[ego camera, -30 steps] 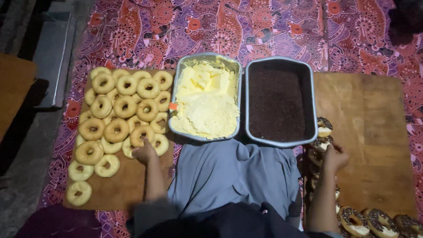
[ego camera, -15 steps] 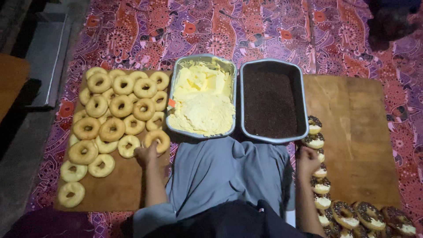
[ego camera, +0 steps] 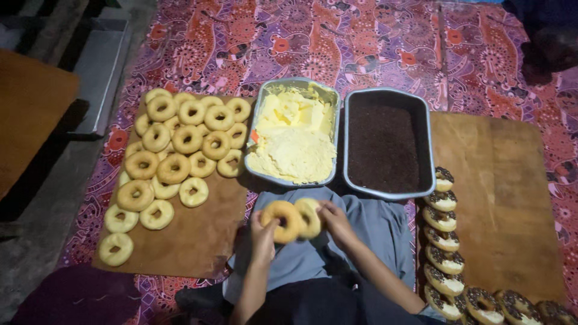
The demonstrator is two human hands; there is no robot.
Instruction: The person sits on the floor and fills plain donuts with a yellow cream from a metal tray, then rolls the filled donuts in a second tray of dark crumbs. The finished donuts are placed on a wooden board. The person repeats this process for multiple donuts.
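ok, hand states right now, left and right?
Left hand: closed on a plain doughnut.
Right hand: closed on a second plain doughnut, held beside the first.

Bare wood lies open across the right board (ego camera: 512, 198), hemmed only by finished doughnuts (ego camera: 442, 241) down its left edge and lower right corner. Two trays (ego camera: 385, 144) block the centre; plain doughnuts (ego camera: 174, 156) crowd the left board (ego camera: 198, 241), its lower right free.

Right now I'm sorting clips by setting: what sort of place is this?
Probably a home or small workshop floor for making doughnuts: patterned cloth on the ground, plain doughnuts on a board, trays of cream and sprinkles.
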